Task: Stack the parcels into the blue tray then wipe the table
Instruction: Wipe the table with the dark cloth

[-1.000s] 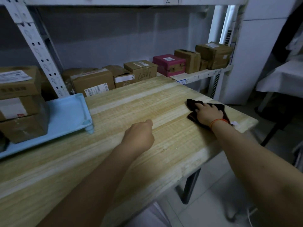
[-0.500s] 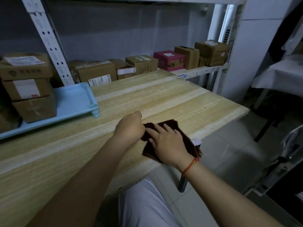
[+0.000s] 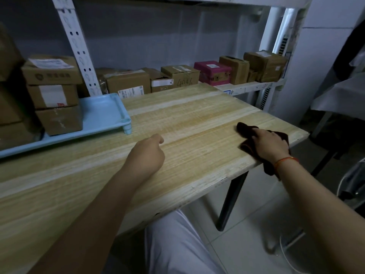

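Dark maroon cloth, crumpled, at the worktop's right corner
Right hand presses it flat-fingered; left hand fisted, empty.

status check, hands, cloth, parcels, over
Left hand curled, resting on table. Right hand presses dark cloth near table's right corner. Parcels stacked in blue tray.

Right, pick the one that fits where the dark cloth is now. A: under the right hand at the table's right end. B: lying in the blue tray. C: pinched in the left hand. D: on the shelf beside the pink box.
A: the right hand presses the dark cloth onto the table near its right edge, while the left hand rests curled, holding nothing.
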Tool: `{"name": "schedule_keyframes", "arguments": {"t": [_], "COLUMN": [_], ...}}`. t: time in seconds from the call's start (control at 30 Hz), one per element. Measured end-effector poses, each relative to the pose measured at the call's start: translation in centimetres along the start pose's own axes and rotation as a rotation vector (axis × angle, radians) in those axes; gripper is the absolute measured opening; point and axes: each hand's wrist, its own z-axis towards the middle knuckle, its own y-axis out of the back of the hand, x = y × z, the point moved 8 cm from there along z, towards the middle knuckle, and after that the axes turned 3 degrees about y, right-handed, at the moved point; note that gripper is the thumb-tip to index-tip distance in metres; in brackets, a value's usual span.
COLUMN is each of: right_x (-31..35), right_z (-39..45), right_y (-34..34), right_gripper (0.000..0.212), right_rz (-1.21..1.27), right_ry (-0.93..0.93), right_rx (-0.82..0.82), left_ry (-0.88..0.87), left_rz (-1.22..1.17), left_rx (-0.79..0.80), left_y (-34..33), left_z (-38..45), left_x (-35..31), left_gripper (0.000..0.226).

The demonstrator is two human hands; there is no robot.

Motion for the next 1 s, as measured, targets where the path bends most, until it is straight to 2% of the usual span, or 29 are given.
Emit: {"name": "schedule_keyframes", "arguments": {"t": [0.07, 0.13, 0.4, 0.5, 0.57, 0.67, 0.73, 0.8, 0.9, 0.93, 1.0], "right_x": [1.2, 3.9, 21.3, 26.6, 29.7, 31.8, 32.0, 31.8, 30.4, 30.1, 29.8], "right_z": [-0.5, -1.9, -14.9, -19.1, -21.8, -23.4, -23.0, -21.3, -17.6, -16.7, -15.6], "right_y": [-0.5, -1.4, -5.4, -6.8, -7.2, -7.8, -7.3, -6.2, -5.0, -4.7, -3.8], "right_gripper": [0.042, 0.043, 0.045, 0.043, 0.032, 0.026, 0.034, 0.032, 0.03, 0.03, 0.03], "right_rz": [-0.021, -0.038, -0.103, -0.008, 0.111, 0.285, 0.396, 0.592, 0.945, 1.045, 1.11], "right_ry": [-0.017, 0.049, 0.548, 0.732, 0.864, 0.933, 0.916, 0.848, 0.567, 0.478, 0.399], "right_rx": [0.001, 0.012, 0.062, 0.075, 0.048, 0.073, 0.118, 0.147, 0.2, 0.196, 0.15], "left_ry": [-0.007, -0.005, 0.06, 0.123, 0.161, 0.184, 0.193, 0.198, 0.22, 0.241, 0.293], "left_rz": [-0.024, -0.059, -0.189, -0.24, -0.291, -0.349, -0.403, -0.477, -0.556, -0.596, -0.713], "left_rx": [-0.004, -0.017, -0.087, -0.105, -0.105, -0.142, -0.221, -0.322, -0.499, -0.53, -0.472], "left_y": [-0.2, -0.2, 1.3, 1.9, 2.4, 3.9, 5.4, 7.2, 9.4, 9.7, 9.1], "left_z": [-0.1, -0.2, -2.1, -2.7, -3.2, -4.1, -4.7, -5.4, -6.4, -6.6, -6.3], "left_x": [-0.1, 0.0, 2.7, 4.6, 5.9, 7.7, 8.7, 9.7, 10.7, 10.9, 10.9], "left_gripper": [0.041, 0.041, 0.041, 0.039, 0.039, 0.038, 0.037, 0.035, 0.029, 0.026, 0.022]}}
